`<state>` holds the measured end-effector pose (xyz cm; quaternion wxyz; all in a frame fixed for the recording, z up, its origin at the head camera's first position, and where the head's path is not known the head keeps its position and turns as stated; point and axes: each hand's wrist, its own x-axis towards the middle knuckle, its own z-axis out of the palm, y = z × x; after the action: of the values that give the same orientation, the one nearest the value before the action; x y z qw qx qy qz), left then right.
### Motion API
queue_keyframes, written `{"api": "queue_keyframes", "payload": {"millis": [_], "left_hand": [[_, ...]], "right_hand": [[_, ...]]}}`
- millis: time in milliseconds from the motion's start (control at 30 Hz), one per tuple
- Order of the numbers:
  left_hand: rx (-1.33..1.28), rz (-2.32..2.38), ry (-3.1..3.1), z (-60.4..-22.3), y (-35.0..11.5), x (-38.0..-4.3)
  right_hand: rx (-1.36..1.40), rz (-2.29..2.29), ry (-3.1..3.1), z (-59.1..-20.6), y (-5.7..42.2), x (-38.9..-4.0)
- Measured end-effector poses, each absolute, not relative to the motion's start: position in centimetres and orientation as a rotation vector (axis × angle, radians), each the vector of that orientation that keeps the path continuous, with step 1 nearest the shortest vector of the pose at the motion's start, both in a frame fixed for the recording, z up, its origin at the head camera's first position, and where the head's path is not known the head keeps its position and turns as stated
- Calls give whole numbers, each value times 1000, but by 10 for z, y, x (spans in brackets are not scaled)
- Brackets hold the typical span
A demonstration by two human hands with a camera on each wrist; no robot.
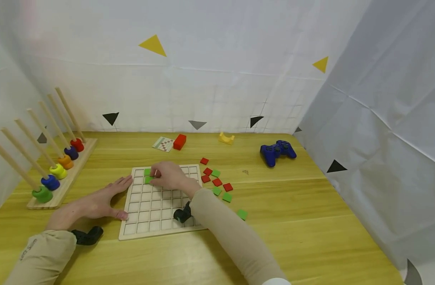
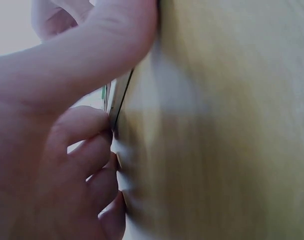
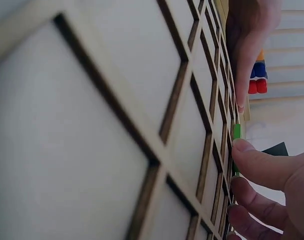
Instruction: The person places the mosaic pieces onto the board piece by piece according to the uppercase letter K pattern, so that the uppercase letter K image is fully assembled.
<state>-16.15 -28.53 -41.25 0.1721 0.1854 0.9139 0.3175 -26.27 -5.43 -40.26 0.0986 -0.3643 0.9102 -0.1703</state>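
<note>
While resting the left hand [image 1: 99, 202], fingers straight and relaxed, against the left edge of the grid board [image 1: 146, 215], pinches a green tile [image 1: 147, 180] at the board's surface between thumb and curled fingers of the right hand [image 1: 170, 176], too covered to tell whether seated in a cell. Has a second green tile [image 1: 147, 171] lying just beyond those fingertips, and red tiles [image 1: 217, 182] and loose green tiles [image 1: 227, 197] scattered on the table [image 1: 292, 237] to their right. Shows a peg rack [image 1: 65, 184] left of the left fingers.
</note>
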Motion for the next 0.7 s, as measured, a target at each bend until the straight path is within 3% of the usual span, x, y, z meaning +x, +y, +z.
{"api": "queue_keyframes", "payload": {"millis": [700], "left_hand": [[517, 915, 2594, -415, -286, -163]], "right_hand": [[-967, -588, 2680, -399, -58, -257]]}}
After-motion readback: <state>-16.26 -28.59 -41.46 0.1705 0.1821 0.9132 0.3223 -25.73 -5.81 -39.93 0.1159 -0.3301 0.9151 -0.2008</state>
